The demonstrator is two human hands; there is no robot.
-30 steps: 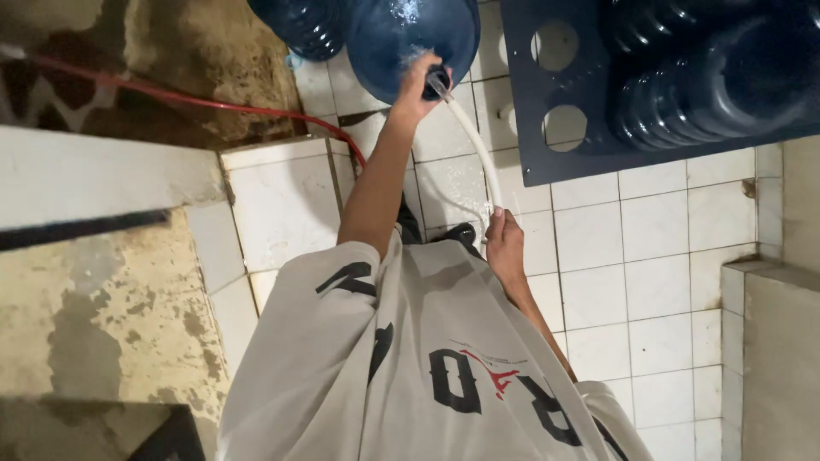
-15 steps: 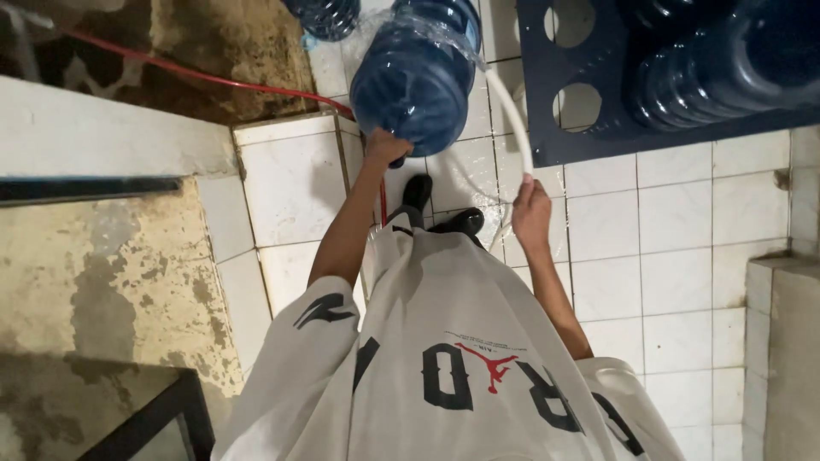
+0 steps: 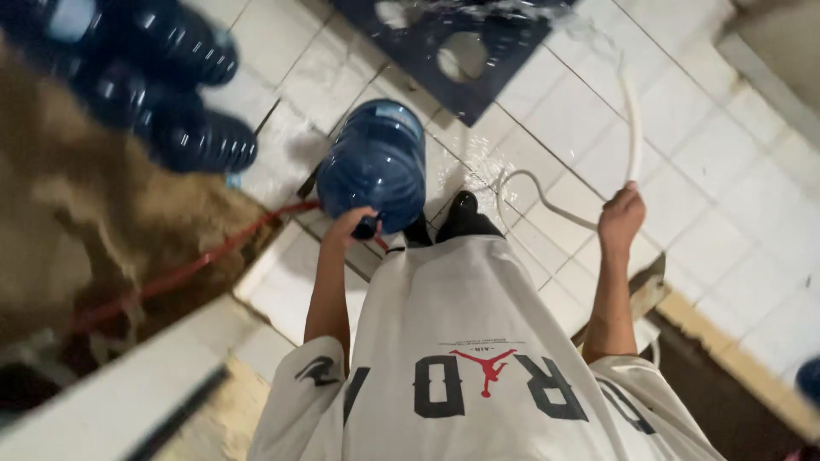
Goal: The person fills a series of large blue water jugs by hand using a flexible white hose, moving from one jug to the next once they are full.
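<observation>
Jug and hose in hand over wet tiles.
Left hand (image 3: 348, 227) closed on the neck of the blue jug (image 3: 373, 164) at 11 o'clock — right hand (image 3: 621, 215) wrapped round the white hose (image 3: 633, 128) at 2 o'clock, spraying toward the rack (image 3: 512, 38) at 12.

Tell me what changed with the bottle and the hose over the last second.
The right hand swung the white hose away from the blue water bottle, out to the right, now spraying toward the blue rack. The left hand kept its grip at the bottle's neck end, the bottle lying tilted on the tiled floor.
</observation>
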